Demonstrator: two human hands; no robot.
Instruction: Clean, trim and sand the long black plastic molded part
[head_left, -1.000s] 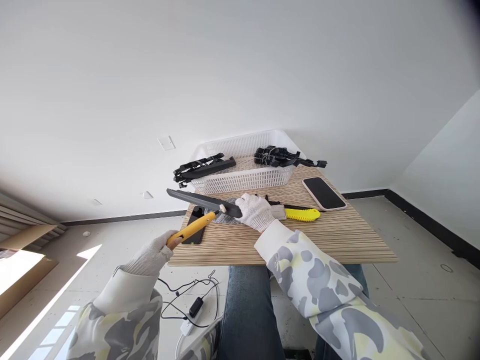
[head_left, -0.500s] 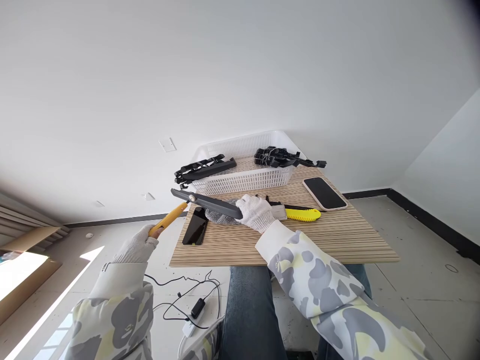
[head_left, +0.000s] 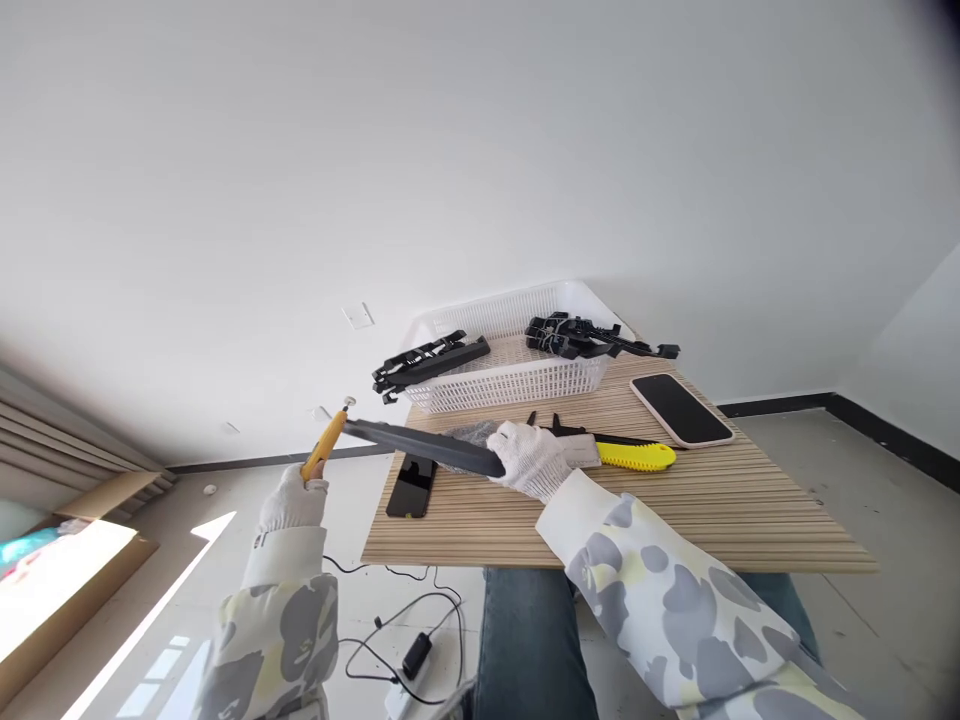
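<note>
My left hand (head_left: 295,497), in a white knit glove, is closed around a yellow-handled tool (head_left: 324,447). A thin shaft and a small round pale head top the tool, standing just beyond the left end of a long black plastic strip (head_left: 427,446). At the strip's other end my gloved right hand (head_left: 527,458) grips it above the table. Beneath the strip lies a grey cloth (head_left: 474,433). Beside my right hand are a tool with a bumpy yellow handle (head_left: 637,456) and a black caliper-like tool (head_left: 568,431), both partly hidden.
A white plastic basket (head_left: 517,386) at the back of the wood-grain table (head_left: 465,535) holds bundled black plastic parts (head_left: 574,335) and more strips (head_left: 435,362). A black phone (head_left: 412,486) lies left, a pale-cased phone (head_left: 682,410) right. Cables and an adapter (head_left: 417,655) are on the floor.
The yellow-handled tool has come away from the strip's face, up and left past its end. The strip stays in my right hand, now turned more edge-on. The whole view has shifted.
</note>
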